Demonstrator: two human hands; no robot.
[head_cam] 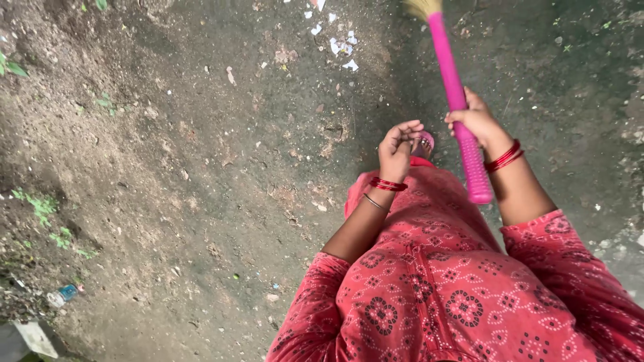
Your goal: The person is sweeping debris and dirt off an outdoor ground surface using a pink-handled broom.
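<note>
Gripping the pink plastic broom handle (456,94), the right hand (477,121) wraps its fingers round it; the left hand (396,149), near, curls its fingers loosely, empty, above bare dirt ground (201,167).

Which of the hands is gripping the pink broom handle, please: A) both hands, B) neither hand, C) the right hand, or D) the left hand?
C: the right hand is wrapped around the pink broom handle, while the left hand is loosely curled and holds nothing.
</note>
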